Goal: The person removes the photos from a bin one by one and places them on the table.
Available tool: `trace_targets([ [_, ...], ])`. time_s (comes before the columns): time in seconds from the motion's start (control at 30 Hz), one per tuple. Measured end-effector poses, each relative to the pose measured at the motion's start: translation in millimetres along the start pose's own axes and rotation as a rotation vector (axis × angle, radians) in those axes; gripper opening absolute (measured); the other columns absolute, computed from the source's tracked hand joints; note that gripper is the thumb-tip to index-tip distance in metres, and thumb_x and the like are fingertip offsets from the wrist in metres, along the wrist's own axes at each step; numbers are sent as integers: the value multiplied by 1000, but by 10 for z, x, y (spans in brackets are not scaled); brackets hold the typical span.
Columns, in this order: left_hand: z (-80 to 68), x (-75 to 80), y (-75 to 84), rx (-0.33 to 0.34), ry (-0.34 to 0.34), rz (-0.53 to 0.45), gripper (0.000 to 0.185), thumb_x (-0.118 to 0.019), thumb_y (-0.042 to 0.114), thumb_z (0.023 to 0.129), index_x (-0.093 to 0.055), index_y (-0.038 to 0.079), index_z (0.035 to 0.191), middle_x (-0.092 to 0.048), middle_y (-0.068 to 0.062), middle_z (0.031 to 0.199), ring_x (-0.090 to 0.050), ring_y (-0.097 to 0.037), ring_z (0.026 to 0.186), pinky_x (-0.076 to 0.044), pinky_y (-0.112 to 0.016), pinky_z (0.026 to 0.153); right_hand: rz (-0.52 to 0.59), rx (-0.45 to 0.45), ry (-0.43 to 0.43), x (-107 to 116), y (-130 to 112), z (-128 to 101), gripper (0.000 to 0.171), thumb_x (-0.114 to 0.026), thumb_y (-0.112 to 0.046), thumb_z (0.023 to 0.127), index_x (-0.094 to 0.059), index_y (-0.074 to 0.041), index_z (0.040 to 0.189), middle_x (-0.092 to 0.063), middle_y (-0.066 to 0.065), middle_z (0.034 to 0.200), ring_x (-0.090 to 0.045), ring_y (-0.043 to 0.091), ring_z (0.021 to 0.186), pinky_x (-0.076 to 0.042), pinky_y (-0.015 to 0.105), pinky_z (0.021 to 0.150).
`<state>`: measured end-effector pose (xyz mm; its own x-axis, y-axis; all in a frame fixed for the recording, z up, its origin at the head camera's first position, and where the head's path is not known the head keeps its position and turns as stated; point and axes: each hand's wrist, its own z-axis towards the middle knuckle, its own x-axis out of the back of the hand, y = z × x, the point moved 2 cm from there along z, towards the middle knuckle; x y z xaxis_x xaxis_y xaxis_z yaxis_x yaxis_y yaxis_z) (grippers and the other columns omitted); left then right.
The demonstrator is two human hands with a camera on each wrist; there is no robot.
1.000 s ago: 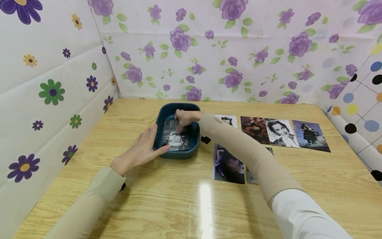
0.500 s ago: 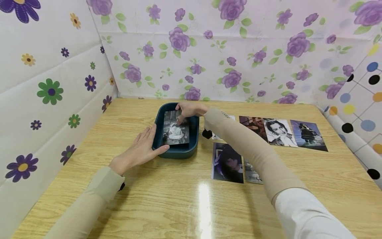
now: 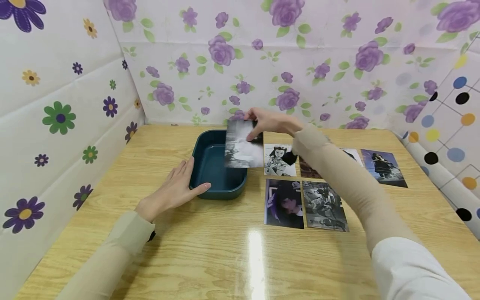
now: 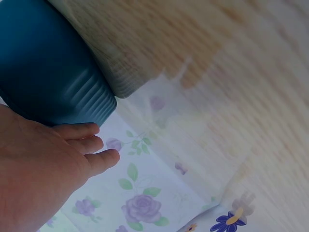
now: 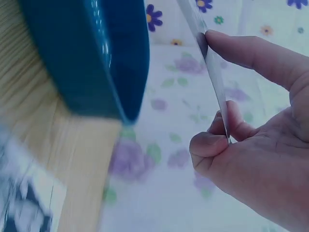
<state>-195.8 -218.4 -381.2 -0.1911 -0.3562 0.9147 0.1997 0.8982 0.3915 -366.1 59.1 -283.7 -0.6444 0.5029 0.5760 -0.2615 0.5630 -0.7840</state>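
A black-and-white photo print [image 3: 240, 146] is pinched in my right hand [image 3: 268, 123], thumb on its face and fingers behind. It hangs above the right side of a dark teal box [image 3: 217, 192], partly covering that rim. The right wrist view shows the print [image 5: 212, 72] nearly edge-on between the thumb and curled fingers of my right hand [image 5: 256, 106]. My left hand [image 3: 170, 189] rests against the box's left front side, fingers extended. In the left wrist view, fingers of my left hand [image 4: 48, 159] lie along the outer wall of the box [image 4: 63, 63].
Right of the box, photos lie in two rows on the wooden table [image 3: 202, 246]. The front row holds a purple-toned photo [image 3: 284, 204] and a grey one [image 3: 324, 206]. Behind are a portrait drawing-like photo [image 3: 279, 160] and a blue photo [image 3: 383, 167]. Floral sheets [image 3: 262, 75] hang around.
My right hand has lifted the black-and-white photo print out of the box and moved it up and to the right. The left hand stays at the box's side.
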Motion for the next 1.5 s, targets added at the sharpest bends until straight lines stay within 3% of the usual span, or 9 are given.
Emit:
trace_targets([
  [0.13,-10,-9,-5,3,1,-10,105,-40,74,88,11,10,155,5,-13,164,3,-35,151,0,-59,120,-48,-22,42,190,231,-419,72,-81,-14,75,-37,-8,132,-38,12,135,-40,27,124,-33,46,112],
  [0.4,-10,-9,3,1,-1,-17,106,-40,74,88,12,10,154,6,-13,163,4,-35,151,0,-59,119,-97,-96,128,412,844,-1405,68,-81,-16,76,-40,-6,128,-50,14,119,-51,26,103,-47,38,90],
  [0.6,7,-12,18,2,-4,-11,106,-39,75,88,11,10,155,5,-12,164,2,-35,151,-1,-59,120,-170,-132,169,413,1410,-2092,66,-82,-22,76,-42,-4,125,-47,13,121,-47,21,103,-45,27,84],
  [0.8,9,-11,23,-2,-8,-15,106,-39,75,88,12,10,154,6,-12,164,3,-35,151,-1,-59,120,-187,-207,175,353,1883,-2563,61,-80,-26,79,-42,-4,121,-44,12,120,-44,8,100,-44,22,78],
  [0.93,9,-9,13,0,-1,-9,106,-40,74,89,11,8,155,5,-14,163,2,-36,151,-1,-59,119,-173,-216,169,296,2056,-2680,59,-80,-23,78,-42,-3,118,-44,13,115,-43,10,95,-43,22,75],
  [1.1,10,-17,4,3,2,-4,106,-40,74,88,10,8,155,5,-14,163,2,-36,151,-1,-60,119,-201,-188,163,213,2150,-2645,58,-81,-19,76,-43,-1,115,-44,16,115,-42,13,99,-42,22,76],
  [1.33,9,-15,2,0,5,-6,105,-40,74,89,11,9,155,5,-15,163,1,-37,151,-1,-60,119,-258,-142,149,137,2186,-2567,58,-82,-16,74,-44,1,114,-46,22,120,-45,36,113,-44,33,85],
  [1.5,-1,-6,3,-3,-1,-7,105,-40,73,89,10,8,155,5,-14,163,2,-37,151,-1,-60,119,-267,-96,145,99,2200,-2544,57,-82,-14,74,-45,2,113,-44,23,119,-44,37,112,-44,34,84],
])
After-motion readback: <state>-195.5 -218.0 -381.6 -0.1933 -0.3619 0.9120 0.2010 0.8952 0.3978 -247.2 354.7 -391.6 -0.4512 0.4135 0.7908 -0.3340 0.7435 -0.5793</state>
